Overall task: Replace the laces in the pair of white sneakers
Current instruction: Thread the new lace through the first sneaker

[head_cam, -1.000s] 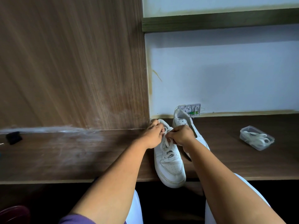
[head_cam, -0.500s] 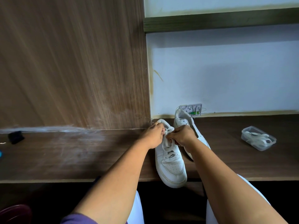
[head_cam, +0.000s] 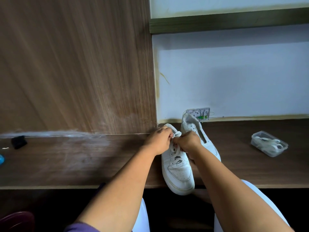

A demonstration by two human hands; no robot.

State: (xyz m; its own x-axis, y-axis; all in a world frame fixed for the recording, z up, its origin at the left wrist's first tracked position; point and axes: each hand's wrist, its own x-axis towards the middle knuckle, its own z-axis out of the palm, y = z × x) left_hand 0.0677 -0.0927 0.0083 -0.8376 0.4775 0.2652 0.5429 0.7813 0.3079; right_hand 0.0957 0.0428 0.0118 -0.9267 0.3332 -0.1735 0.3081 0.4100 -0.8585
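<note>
Two white shoes sit on the brown wooden desk [head_cam: 66,164] in the middle of the frame: the near sneaker [head_cam: 177,171] has its toe poking over the front edge, and the far sneaker [head_cam: 199,136] lies just beside it on the right, close to the wall. The left hand [head_cam: 160,141] and the right hand [head_cam: 188,143] are both curled tight at the top of the near sneaker, pinching its white lace [head_cam: 176,149]. At the right of the frame, well apart from the shoes, a clear plastic box [head_cam: 269,144] holds more white laces.
</note>
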